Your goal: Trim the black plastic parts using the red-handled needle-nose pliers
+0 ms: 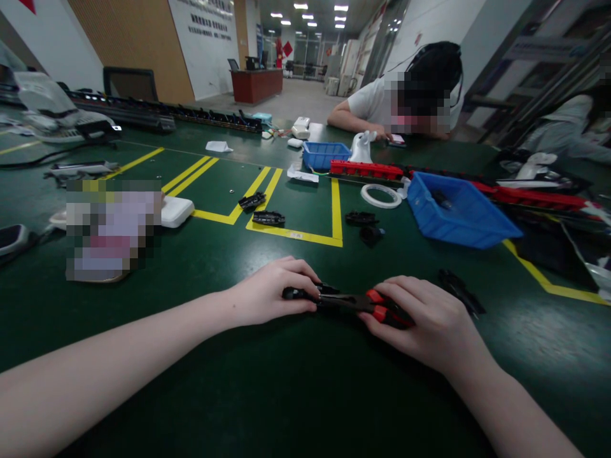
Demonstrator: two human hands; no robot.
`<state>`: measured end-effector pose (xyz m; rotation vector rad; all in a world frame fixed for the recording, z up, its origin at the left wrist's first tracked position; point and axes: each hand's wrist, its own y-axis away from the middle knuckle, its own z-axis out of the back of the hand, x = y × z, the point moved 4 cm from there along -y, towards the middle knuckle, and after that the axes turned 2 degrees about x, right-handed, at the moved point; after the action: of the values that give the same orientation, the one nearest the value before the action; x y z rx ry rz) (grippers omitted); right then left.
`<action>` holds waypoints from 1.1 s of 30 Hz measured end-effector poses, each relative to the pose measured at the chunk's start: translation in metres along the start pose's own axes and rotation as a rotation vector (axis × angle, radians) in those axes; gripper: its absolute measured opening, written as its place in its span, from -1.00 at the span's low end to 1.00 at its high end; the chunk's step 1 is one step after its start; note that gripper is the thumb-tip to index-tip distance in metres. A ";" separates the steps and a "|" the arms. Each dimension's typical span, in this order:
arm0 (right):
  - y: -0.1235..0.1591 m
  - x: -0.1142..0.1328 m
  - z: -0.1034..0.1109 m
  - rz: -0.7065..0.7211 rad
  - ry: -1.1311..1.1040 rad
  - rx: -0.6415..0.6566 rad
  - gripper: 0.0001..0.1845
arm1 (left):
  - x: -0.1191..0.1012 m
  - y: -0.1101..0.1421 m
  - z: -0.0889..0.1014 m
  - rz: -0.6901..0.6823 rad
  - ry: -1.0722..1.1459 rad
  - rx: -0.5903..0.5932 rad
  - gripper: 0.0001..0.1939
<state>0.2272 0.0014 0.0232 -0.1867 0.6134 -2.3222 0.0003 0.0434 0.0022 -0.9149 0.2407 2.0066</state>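
My right hand (pixel 420 318) is wrapped round the red and black handles of a pair of pliers (pixel 358 301). The long narrow jaws point left and meet a black plastic part (pixel 296 293). That part is pinched between the fingers and thumb of my left hand (pixel 281 289), which hide much of it. Whether the jaws grip the part or only touch it, I cannot tell. Another black plastic part (pixel 461 292) lies on the table just beyond my right hand. Further off lie similar black pieces (pixel 268 218), (pixel 361 218) and a small round black item (pixel 371 235).
A blue bin (pixel 463 213) with dark pieces inside stands at the right, beside a roll of white tape (pixel 380 196). A smaller blue bin (pixel 326 154) is further back. Yellow tape (pixel 337 210) marks the green table (pixel 267 394). Across it, a person (pixel 382 102) leans over a phone.
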 end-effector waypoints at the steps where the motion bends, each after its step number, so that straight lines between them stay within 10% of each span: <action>1: 0.000 0.000 0.000 -0.001 0.000 0.000 -0.75 | 0.000 0.000 0.000 0.003 0.002 0.002 -0.85; 33: 0.000 0.000 0.001 0.048 0.058 0.029 -0.73 | 0.000 0.000 0.000 -0.013 -0.006 0.000 -0.83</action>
<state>0.2271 0.0015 0.0239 -0.0903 0.6059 -2.2955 0.0003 0.0434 0.0021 -0.9085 0.2307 1.9972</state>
